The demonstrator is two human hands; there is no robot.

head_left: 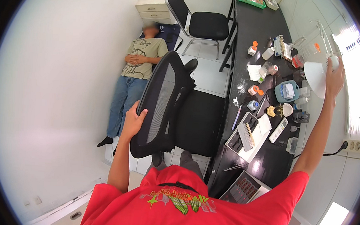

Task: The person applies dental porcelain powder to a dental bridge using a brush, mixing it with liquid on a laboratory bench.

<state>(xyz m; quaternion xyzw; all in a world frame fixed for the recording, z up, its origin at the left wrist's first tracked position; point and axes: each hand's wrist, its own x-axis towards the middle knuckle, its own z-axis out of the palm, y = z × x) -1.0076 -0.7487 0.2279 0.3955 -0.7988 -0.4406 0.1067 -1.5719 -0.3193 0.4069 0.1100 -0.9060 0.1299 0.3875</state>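
Note:
My left hand (134,120) is closed round the edge of the black mesh backrest (158,103) of an office chair, thumb on the near side. The chair's black seat (199,122) faces the dark bench. At the far right my right arm is stretched over the bench. My right hand (334,78) grips the top of a desk lamp's head, behind its white cone-shaped shade (314,77). The lamp's thin white arm (325,34) rises beside the wall. Part of my right fingers is hidden behind the lamp head.
The black bench (257,28) holds a blue basket (286,92), dental models (273,110), a white remote control (278,130), a tooth shade guide (245,136) and several orange-lidded jars (253,90). A person (144,56) lies on the floor at left. Another chair (209,25) stands beyond.

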